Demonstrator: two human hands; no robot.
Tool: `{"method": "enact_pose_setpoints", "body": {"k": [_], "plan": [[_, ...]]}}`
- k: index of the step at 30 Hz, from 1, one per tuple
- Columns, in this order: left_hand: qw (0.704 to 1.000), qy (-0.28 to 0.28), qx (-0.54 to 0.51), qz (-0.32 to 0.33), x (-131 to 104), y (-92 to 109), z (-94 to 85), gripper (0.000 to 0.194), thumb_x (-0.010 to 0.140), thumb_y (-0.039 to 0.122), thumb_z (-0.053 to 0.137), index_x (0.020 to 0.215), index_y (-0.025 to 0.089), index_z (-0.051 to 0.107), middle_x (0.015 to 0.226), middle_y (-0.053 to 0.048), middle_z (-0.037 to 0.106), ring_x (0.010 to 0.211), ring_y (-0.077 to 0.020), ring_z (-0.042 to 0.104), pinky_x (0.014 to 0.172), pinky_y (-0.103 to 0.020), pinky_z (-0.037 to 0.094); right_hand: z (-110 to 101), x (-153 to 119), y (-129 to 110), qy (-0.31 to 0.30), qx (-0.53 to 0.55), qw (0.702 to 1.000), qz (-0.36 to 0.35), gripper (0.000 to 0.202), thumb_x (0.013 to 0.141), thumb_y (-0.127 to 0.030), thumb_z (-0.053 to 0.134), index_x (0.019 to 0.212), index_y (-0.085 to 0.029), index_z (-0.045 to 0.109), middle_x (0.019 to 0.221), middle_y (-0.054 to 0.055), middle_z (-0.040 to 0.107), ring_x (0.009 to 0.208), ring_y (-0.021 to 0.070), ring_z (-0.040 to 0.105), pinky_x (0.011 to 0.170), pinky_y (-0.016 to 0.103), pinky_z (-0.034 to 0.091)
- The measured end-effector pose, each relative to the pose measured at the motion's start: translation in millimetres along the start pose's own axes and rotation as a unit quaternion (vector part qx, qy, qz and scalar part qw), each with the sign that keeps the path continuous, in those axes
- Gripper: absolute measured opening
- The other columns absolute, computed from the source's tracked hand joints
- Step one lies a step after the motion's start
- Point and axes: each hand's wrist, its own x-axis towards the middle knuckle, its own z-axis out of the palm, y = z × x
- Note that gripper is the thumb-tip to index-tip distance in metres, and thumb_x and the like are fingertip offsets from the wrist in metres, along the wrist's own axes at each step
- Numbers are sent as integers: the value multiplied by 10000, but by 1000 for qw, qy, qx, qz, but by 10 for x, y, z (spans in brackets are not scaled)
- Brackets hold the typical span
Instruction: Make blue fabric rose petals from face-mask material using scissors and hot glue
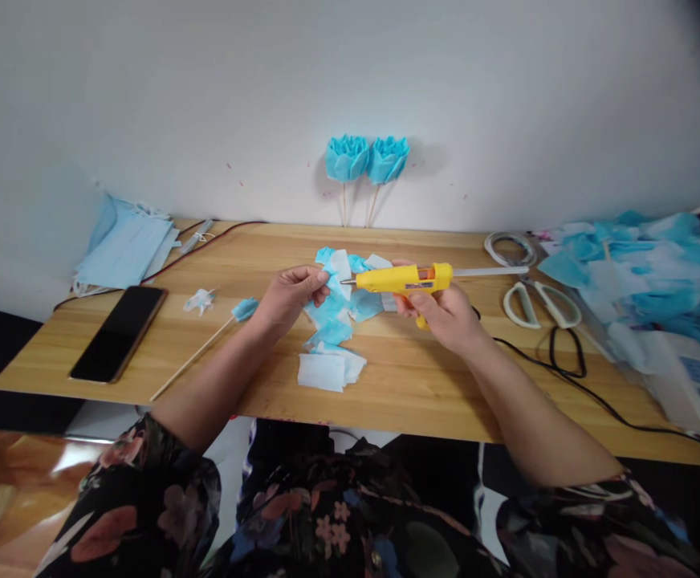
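My right hand (pixel 440 309) is wrapped round a yellow hot glue gun (pixel 401 278), a clear glue stick (pixel 488 272) poking out of its back end. The gun's metal nozzle points left at a pale petal piece (pixel 341 273) cut from mask fabric. Thumb and fingers of my left hand (pixel 302 293) pinch that petal piece by its left side. Below both hands, loose blue and white petal pieces (pixel 331 325) lie on the wooden table (pixel 266 393). A wooden stick with a small blue bud (pixel 245 309) rests left of them, partly behind my left forearm.
Two blue fabric flowers (pixel 347 158) on sticks lean against the wall. At left are face masks (pixel 124 245) and a phone (pixel 118 333). Scissors (pixel 543 305), a wire coil (pixel 510 250), a black cord (pixel 603 405), a pile of blue fabric (pixel 657 265) and a white device (pixel 687 377) occupy the right.
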Motion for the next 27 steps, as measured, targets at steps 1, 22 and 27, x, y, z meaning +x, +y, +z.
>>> {"method": "enact_pose_setpoints", "body": {"k": [1,22,27], "plan": [[1000,1,2,1,0,1,-1,450,598,543,894,616,148,679,571,-4,630,509,-79,516,514,-228,408,-1,0,-3,0,-4,1000,1,439,963,-591,525,873,-193,689,767,20,601,656,126,507,634,285,442],[1000,16,4,15,22,-12,-26,428,638,526,872,632,151,665,572,0,617,501,-75,502,513,-233,395,-12,-1,-90,10,-93,996,-13,427,930,-586,566,712,-228,647,755,51,655,782,205,624,736,347,505],[999,26,-14,23,35,-7,-40,441,637,526,878,622,148,652,552,3,604,504,-74,510,510,-219,381,-41,-11,-140,-29,-110,993,-37,409,947,-571,550,800,-227,715,862,67,713,879,225,679,863,380,513]]}}
